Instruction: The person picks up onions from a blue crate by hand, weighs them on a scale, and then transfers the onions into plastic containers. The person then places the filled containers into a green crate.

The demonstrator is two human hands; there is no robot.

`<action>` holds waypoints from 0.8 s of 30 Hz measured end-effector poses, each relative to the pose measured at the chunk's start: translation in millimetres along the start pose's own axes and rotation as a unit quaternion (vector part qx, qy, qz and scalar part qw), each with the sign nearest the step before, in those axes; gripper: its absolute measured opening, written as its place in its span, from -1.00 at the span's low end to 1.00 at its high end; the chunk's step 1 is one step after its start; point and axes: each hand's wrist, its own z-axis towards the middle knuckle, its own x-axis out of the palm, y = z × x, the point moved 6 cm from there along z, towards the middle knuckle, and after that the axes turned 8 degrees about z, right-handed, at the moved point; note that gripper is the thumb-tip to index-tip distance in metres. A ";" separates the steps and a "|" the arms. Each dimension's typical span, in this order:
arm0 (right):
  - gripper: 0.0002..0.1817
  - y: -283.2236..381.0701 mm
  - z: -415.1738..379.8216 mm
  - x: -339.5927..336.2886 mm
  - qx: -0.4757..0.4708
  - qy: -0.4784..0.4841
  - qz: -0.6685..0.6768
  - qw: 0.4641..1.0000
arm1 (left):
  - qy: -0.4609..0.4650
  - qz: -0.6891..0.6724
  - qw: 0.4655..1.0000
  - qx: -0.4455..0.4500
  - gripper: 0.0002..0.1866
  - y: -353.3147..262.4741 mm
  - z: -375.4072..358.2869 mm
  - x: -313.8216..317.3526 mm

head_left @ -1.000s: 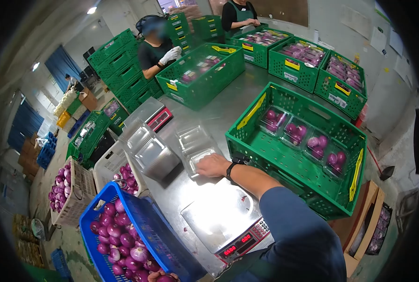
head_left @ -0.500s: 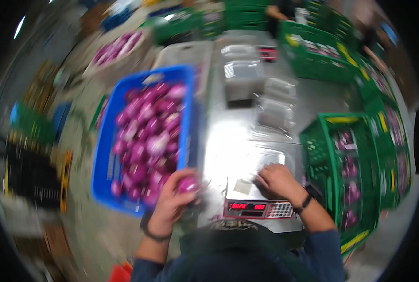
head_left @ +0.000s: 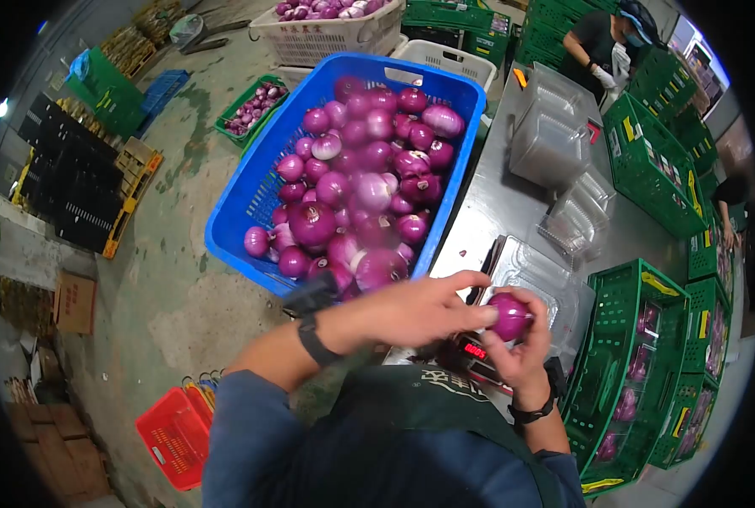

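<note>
Onion now between both hands, off crate.

A round, glossy purple-red onion sits cupped in the right hand, with the left hand's fingertips touching its left side.

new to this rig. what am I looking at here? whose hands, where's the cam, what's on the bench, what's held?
There is no robot here: a person works with bare hands, and the one camera sits on their head, looking down through a fisheye lens, so edges bend. The left hand and right hand meet in front of the chest around one red onion. Beside them a blue crate is heaped with more red onions. On the steel table lie a scale with red digits, an open clear clamshell tray and stacks of empty clear trays. Green crates hold packed onions. Another person works further along the table.
</note>
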 end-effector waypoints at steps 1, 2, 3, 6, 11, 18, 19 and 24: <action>-0.32 -7.3 -2.6 -10.2 0.058 -0.039 0.019 0.997 | -0.114 0.167 0.976 0.080 -0.46 -0.7 -9.5 -31.1; -0.35 -14.4 -6.0 -20.6 0.115 -0.079 0.038 0.990 | -0.221 0.262 0.928 0.144 -0.59 -5.2 -19.4 -64.9; -0.37 -17.4 -6.7 -27.7 0.146 -0.121 0.076 0.979 | -0.281 0.274 0.916 0.080 -0.66 -3.0 -29.5 -102.3; -0.44 -38.6 -24.3 -49.1 0.208 -0.201 0.128 0.949 | -0.489 0.383 0.783 0.025 -0.64 43.2 -37.6 -222.8; -0.51 -54.6 -55.9 -62.9 0.239 -0.285 0.093 0.924 | -0.420 0.546 0.725 0.025 -0.55 140.8 10.0 -316.4; -0.56 -45.5 -61.0 -59.7 0.264 -0.351 0.019 0.898 | -0.404 0.530 0.745 0.019 -0.50 191.7 59.3 -342.5; -0.56 -46.8 -61.6 -60.6 0.265 -0.355 0.015 0.897 | -0.403 0.521 0.753 0.012 -0.52 187.7 60.8 -345.8; -0.52 -55.4 -58.9 -65.3 0.278 -0.367 0.045 0.887 | -0.435 -0.121 0.892 0.037 -0.66 205.9 72.6 -385.3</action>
